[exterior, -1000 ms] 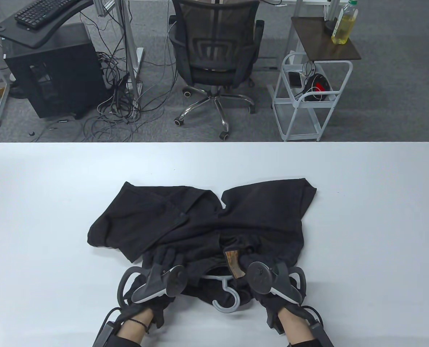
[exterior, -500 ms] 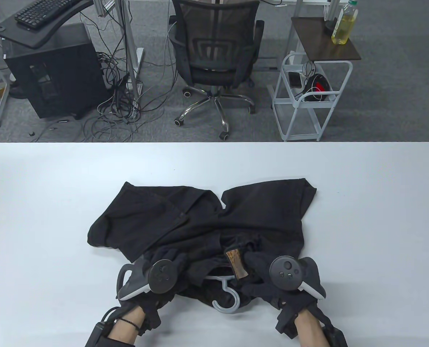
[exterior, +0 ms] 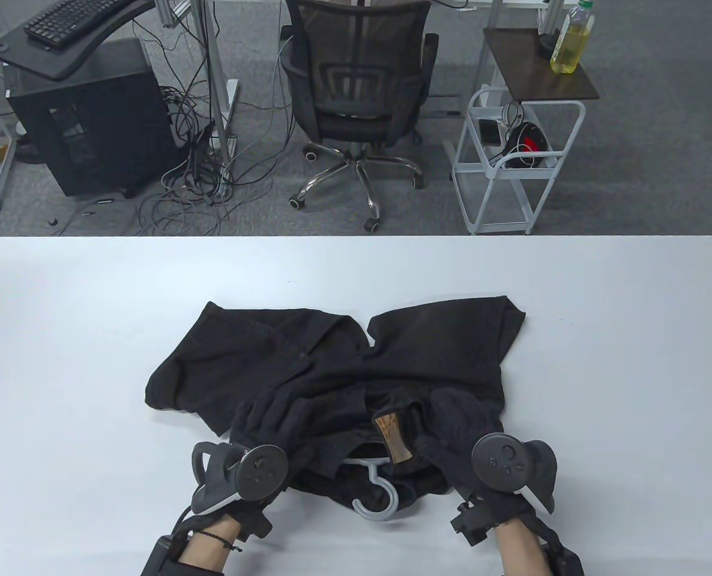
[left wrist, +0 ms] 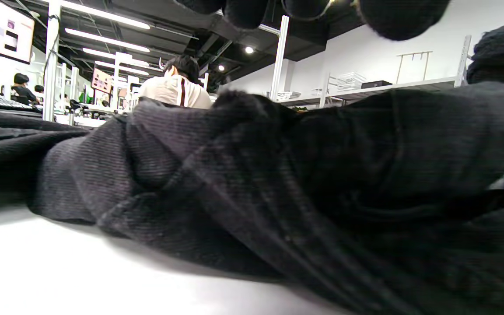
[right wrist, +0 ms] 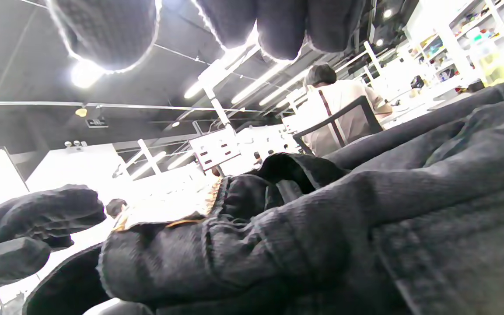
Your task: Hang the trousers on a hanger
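Black trousers [exterior: 344,366] lie crumpled in the middle of the white table [exterior: 62,336], waistband toward me, with a brown patch [exterior: 392,438] on it. A grey hanger's hook [exterior: 377,498] sticks out of the waistband toward me; its bar is mostly hidden in the cloth. My left hand [exterior: 272,414] lies palm down with fingers spread on the left side of the waist. My right hand [exterior: 458,414] lies palm down on the right side. In both wrist views the fingertips [left wrist: 400,17] [right wrist: 103,30] hang free above the dark fabric [left wrist: 278,175] [right wrist: 322,227] and hold nothing.
Beyond the table's far edge stand an office chair [exterior: 356,78], a white cart [exterior: 512,162] and a small side table with a bottle [exterior: 569,42]. Bare white tabletop lies on all sides of the trousers.
Both hands turned from on edge to palm down and moved apart and a little away from me over the waistband. The trousers and hanger stayed put.
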`<state>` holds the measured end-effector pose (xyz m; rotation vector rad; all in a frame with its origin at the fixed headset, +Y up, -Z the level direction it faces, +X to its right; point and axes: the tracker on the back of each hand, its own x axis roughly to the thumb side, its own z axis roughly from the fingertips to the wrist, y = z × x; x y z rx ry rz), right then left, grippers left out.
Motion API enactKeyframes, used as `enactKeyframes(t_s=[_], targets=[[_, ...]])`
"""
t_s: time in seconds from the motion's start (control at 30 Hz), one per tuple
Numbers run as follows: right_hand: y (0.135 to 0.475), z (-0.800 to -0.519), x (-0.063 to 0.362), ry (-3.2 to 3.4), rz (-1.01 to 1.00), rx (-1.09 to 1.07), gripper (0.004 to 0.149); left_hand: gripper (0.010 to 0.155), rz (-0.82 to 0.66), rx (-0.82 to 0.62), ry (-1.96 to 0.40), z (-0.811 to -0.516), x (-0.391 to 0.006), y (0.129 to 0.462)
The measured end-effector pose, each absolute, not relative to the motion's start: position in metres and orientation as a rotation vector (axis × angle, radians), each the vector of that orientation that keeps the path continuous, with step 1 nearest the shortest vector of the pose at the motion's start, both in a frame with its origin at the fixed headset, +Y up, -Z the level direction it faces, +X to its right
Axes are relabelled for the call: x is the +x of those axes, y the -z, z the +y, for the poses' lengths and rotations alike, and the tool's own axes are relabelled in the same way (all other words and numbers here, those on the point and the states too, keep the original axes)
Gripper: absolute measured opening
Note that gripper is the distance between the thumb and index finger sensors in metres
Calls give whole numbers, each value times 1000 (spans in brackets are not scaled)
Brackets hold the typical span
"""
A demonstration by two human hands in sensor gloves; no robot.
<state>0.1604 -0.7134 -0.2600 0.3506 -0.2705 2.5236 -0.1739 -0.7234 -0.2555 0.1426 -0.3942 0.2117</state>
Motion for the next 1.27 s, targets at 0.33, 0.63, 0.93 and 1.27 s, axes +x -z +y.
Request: enactKeyframes(t_s=[0.33, 0.63, 0.93, 1.27], targets=[[269, -719, 174, -2648, -252, 156, 84, 83, -327, 88, -197, -732, -189, 268], [275, -730, 182, -2679, -167, 67, 85, 83, -312, 22, -194, -740, -190, 273], [274, -730, 182, -2665, -142, 73, 84, 82, -321, 7, -201, -741, -188, 274], [273, -730, 181, -2658, -130, 93, 82, 81, -318, 3, -212, -741, -190, 273]])
